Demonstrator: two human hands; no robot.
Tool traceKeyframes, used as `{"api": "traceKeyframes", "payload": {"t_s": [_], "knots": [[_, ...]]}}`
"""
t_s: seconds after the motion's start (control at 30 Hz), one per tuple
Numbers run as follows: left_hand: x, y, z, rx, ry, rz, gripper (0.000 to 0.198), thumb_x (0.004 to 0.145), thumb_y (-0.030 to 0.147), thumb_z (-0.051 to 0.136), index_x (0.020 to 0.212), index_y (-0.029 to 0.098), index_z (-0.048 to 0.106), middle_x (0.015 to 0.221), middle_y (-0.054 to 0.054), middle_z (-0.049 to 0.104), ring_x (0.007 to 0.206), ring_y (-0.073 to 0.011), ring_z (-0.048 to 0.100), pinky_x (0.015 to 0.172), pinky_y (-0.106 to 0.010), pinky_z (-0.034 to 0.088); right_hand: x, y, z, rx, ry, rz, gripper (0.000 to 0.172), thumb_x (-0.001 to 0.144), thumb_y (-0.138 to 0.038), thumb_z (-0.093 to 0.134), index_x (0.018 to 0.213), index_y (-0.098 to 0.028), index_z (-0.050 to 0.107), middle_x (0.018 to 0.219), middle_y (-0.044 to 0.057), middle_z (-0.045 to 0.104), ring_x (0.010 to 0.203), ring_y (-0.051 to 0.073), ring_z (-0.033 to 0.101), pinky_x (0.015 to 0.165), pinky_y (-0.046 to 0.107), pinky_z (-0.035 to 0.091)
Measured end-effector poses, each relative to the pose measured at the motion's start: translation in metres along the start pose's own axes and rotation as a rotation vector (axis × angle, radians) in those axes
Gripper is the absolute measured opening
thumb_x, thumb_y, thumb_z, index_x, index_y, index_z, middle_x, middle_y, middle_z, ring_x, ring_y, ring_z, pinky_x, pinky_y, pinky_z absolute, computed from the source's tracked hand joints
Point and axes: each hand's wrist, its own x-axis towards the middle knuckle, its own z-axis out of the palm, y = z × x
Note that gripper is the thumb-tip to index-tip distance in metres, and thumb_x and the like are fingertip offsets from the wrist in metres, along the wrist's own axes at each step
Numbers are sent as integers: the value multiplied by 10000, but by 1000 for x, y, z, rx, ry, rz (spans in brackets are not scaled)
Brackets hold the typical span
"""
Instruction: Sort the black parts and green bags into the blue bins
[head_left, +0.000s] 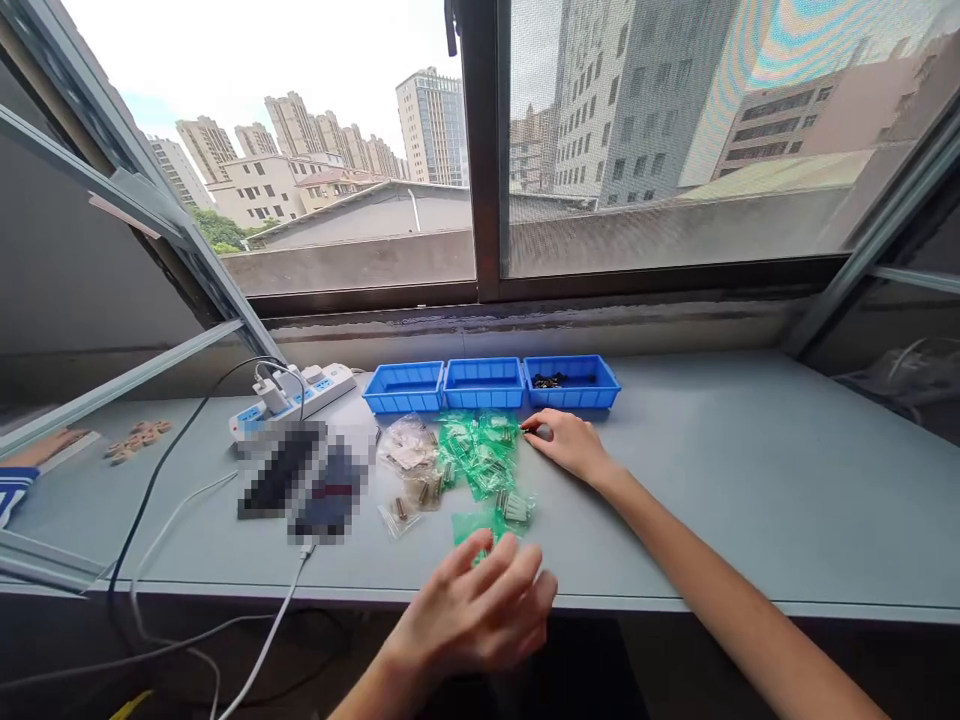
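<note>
My left hand (491,600) is raised at the table's front edge, fingers curled in. A small green plastic bag (469,524) shows at its fingertips, partly hidden by them. My right hand (570,443) rests on the table below the right blue bin, thumb and forefinger pinched on a small dark metal piece (526,430) whose kind is too small to tell. Left of it lies a pile of green bags (480,455) with metal and pale parts inside. Clear bags (409,445) lie beside that pile. One bag with white plugs (516,508) is nearer me.
Three blue bins (484,385) stand in a row at the back; the right one (570,385) holds small dark parts. To the left are a power strip (292,400), blurred dark devices (326,490) and cables (274,630). Another person's hand (52,445) is behind the left frame, near small tan pieces (139,440).
</note>
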Motion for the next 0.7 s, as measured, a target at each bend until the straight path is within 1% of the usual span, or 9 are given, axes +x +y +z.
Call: {"api": "traceKeyframes", "payload": {"t_s": [0.03,0.07,0.1,0.17,0.23,0.33,0.43,0.53,0.7], "knots": [[18,-3,8,-7,64,57,142,844,205,472,940,231,573,916,-29,617,843,-155,584,761,-280,464,0,0,0,46,12,11,139,765,-266,567,840,-267,683,916,-16,689,662,150,580,585,264,377],[37,-10,17,-25,123,72,150,837,174,450,925,219,562,901,-35,614,836,-157,583,744,-279,461,0,1,0,109,29,18,136,750,-283,575,831,-262,682,887,-13,692,648,150,573,589,269,383],[57,-20,25,-53,162,36,150,838,162,432,923,209,547,899,-40,609,832,-157,580,728,-277,461,1,2,-1,196,55,26,142,733,-311,581,817,-249,678,851,-4,693,628,148,563,584,272,388],[90,-43,43,-138,151,-147,134,865,199,414,956,199,513,927,-45,593,850,-154,575,726,-272,470,5,3,-1,444,104,59,226,699,-396,583,811,-217,664,781,16,680,564,135,530,534,264,388],[109,-65,59,-138,107,-279,160,891,252,413,1019,181,478,923,-48,581,815,-158,574,696,-277,471,9,3,-3,724,132,122,366,660,-493,580,854,-188,643,732,24,650,480,105,467,450,242,354],[111,-84,78,-113,57,-332,167,914,270,404,1037,174,464,890,-35,575,821,-158,574,706,-273,463,14,0,-6,1019,122,243,518,587,-575,623,925,-183,613,712,2,605,409,55,366,375,206,275],[99,-86,86,-40,28,-291,172,923,286,404,1047,188,470,885,-27,579,808,-161,571,697,-274,455,14,-6,-8,1157,68,295,537,545,-561,685,924,-190,604,695,-19,575,404,34,332,367,188,241],[92,-85,85,35,18,-254,165,923,309,414,996,191,503,882,-26,585,780,-158,567,678,-270,444,11,-11,-9,1220,-8,288,528,541,-537,712,922,-187,604,649,-38,553,402,27,317,371,183,229],[94,-94,77,47,99,-209,196,889,363,479,913,192,571,870,-23,588,772,-147,565,665,-254,438,8,-16,-14,1203,-20,326,518,512,-485,745,907,-183,602,640,-48,558,408,19,307,389,180,216]]}}
